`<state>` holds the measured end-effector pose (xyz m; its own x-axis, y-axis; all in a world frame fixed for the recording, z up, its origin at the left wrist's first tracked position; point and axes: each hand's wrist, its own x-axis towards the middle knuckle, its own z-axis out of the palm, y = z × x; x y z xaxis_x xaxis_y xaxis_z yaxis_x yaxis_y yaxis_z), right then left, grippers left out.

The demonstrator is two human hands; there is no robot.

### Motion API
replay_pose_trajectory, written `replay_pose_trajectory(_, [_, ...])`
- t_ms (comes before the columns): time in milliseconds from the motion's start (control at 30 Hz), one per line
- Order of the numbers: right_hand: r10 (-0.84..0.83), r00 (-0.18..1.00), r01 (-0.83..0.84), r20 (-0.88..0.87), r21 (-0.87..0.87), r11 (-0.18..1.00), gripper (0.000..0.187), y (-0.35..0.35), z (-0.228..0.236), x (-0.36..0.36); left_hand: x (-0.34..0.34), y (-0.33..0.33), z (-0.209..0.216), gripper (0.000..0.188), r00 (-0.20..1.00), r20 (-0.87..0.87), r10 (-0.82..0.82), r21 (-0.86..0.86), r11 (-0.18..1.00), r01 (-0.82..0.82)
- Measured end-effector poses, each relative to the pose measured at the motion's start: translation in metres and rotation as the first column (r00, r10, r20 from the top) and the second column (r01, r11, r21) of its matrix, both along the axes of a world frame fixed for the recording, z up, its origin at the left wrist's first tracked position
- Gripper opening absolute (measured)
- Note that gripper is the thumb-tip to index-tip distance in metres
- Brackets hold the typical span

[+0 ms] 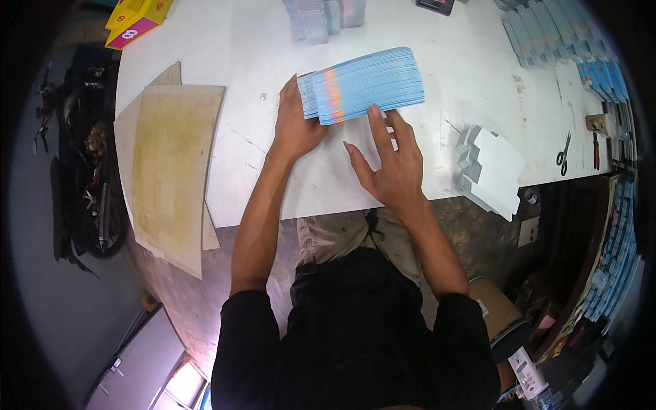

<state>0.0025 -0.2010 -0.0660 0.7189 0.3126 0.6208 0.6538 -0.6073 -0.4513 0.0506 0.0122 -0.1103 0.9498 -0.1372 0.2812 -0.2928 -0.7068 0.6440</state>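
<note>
A long stack of thin blue printed cards (376,85) with an orange band near its left end stands on the white table in front of me. My left hand (298,123) is closed around the left end of the stack, its fingertips partly hidden behind it. My right hand (394,157) has its fingers spread, the index fingertip at the stack's near edge and the thumb pointing left, apart from the stack. Nothing is gripped in my right hand.
Worn boards (174,157) overhang the table's left edge. White die-cut card blanks (495,171) lie at the near right edge, with scissors (564,154) further right. Grey-blue stacks (321,17) stand at the back, more stacks (553,31) at far right. A yellow-pink box (140,24) is far left.
</note>
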Motion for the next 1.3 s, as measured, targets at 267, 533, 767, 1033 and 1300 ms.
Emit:
replay_pose_trajectory(267, [0.008, 1.000, -0.008, 0.011, -0.003, 1.000, 0.084, -0.001, -0.011, -0.001, -0.003, -0.001, 0.001, 0.052, 0.999, 0.053, 0.000, 0.074, 0.997, -0.004])
replay_pose_trajectory(533, [-0.208, 0.955, 0.233, 0.213, -0.096, 0.968, 0.070, 0.001, -0.003, -0.013, -0.003, 0.003, -0.004, 0.055, 0.996, 0.076, -0.042, 0.164, 0.986, 0.029])
replay_pose_trajectory(767, [-0.148, 0.976, 0.162, 0.157, -0.080, 0.984, 0.070, 0.002, -0.009, 0.001, -0.004, 0.001, -0.004, 0.072, 1.000, 0.002, 0.001, 0.002, 1.000, -0.001])
replay_pose_trajectory(1033, [-0.198, 0.974, 0.214, 0.109, -0.158, 0.964, 0.078, 0.005, -0.014, -0.004, -0.004, 0.001, -0.002, 0.073, 1.000, -0.012, 0.006, -0.006, 1.000, -0.006])
replay_pose_trajectory(1300, [-0.187, 0.975, 0.206, 0.118, -0.170, 0.964, 0.078, 0.005, -0.012, -0.004, -0.005, 0.001, -0.003, 0.070, 1.000, -0.006, 0.018, 0.002, 1.000, -0.018])
